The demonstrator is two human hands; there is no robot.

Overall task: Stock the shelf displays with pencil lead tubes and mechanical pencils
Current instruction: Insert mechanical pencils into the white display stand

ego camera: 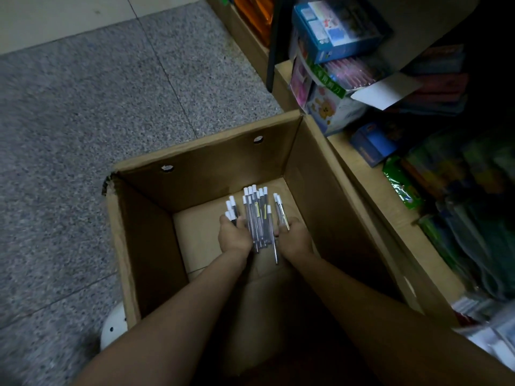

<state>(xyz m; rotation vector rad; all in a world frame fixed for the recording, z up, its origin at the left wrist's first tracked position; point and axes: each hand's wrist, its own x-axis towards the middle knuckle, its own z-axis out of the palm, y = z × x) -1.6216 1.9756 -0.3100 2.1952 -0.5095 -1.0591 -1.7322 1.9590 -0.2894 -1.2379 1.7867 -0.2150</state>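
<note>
Right, over at nine o'clock there's speckled grey floor (pixel 83 112), and down at seven o'clock a white round thing (pixel 113 328) pokes out from behind the cardboard box (pixel 145 246). The box stands open on the floor, two round holes in its far wall. Both arms reach deep inside it. The left hand (pixel 234 235) is at the bottom, fingers curled around a few white-capped tubes at its eleven o'clock. Dead centre, between the hands, sits the main bundle of clear pencil lead tubes (pixel 257 215), white caps pointing to twelve o'clock, lower ends tucked between the two palms. The right hand (pixel 294 236) presses in from the other side, fingers curled on a couple more tubes at its own eleven o'clock. So the hands are close together, squeezing the bundle from both sides just above the box bottom. At two o'clock, the shelf (pixel 362 168) carries a blue box (pixel 334 32), a white carton with a cartoon bear (pixel 331 110) and dim green packets (pixel 401 182).
</note>
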